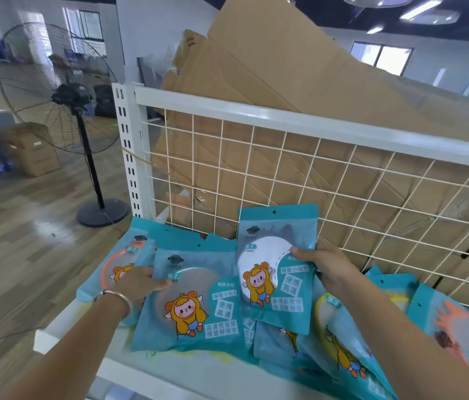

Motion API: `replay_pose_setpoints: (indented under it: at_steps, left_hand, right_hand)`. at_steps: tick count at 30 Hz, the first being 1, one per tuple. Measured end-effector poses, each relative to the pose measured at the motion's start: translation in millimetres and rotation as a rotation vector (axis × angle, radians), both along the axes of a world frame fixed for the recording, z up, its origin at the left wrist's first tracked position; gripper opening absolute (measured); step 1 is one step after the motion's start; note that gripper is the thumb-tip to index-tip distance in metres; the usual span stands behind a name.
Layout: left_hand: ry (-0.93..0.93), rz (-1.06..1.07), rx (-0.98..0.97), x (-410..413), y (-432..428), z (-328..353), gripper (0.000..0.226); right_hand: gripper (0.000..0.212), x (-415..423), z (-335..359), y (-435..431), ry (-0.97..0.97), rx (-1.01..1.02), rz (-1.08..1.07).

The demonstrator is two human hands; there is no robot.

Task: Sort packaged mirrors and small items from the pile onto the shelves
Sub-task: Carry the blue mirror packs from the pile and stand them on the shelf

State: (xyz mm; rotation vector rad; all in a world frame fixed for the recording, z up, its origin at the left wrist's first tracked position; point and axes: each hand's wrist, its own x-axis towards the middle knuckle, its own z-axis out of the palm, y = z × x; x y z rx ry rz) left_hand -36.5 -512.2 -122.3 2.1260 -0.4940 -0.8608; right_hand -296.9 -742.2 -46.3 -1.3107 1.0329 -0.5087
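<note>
Fingers (159, 283) of left hand (136, 284) grip the left edge of grey-mirror pkt (196, 301): 1 digit lies on the front, the rest are hidden under it. Thumb (299, 251) of right hand (327, 268) pinches the right edge of white-mirror pkt (276, 269); the other fingers are behind the pkt, out of sight.

Grey-mirror pkt: teal pouch w/ cartoon figure, lying tilted on top of the pile, lower end toward the shelf front. White-mirror pkt: same design, held more upright, its top edge in front of the wire grid (343, 180), its lower left corner overlapping the grey-mirror pkt's right side.

Silver bangle (118, 297) on the left wrist. Both forearms bare, coming in from the bottom of the view.

Pile around the hands, all on the white shelf (152, 373):
- orange-rim pkt (118, 264), partly under the left hand, far left end
- yellow-rim pkt (334, 321), under the right forearm
- orange-print pkt (455, 327), far right, blurred
- more teal pkts beneath; can't count them

The grid forms the shelf's back, fixed to a slotted white post (126, 145). Flattened cardboard (256, 70) leans behind it.

Bkgd left: pedestal fan (69, 96) on the wood floor, cardboard box (33, 153) beyond it.
</note>
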Motion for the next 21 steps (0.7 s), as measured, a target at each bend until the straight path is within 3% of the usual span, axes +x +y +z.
replay_pose_setpoints:
  at_steps: [4,6,9,15,21]
  left_hand:
    - [-0.148,-0.13,0.184,-0.6,-2.5,17.9,0.036]
    - [-0.092,-0.193,0.175,4.6,-5.7,23.2,0.035]
    - [0.117,-0.171,-0.078,6.0,-15.7,23.7,0.019]
    - [0.178,-0.171,-0.4,-19.5,-59.7,41.8,0.016]
    - [0.293,-0.307,-0.651,-79.4,-126.2,69.1,0.013]
  right_hand:
    - [0.012,-2.6,-3.3,8.0,0.031,-0.112,-0.058]
    - [0.011,-7.1,-2.0,10.0,0.08,-0.223,-0.105]
    - [0.014,-19.5,2.6,8.2,0.145,-0.361,-0.208]
    - [0.013,-71.0,28.5,8.4,0.03,-0.454,-0.47]
    - [0.016,-158.2,37.9,12.5,0.078,-0.531,-0.705]
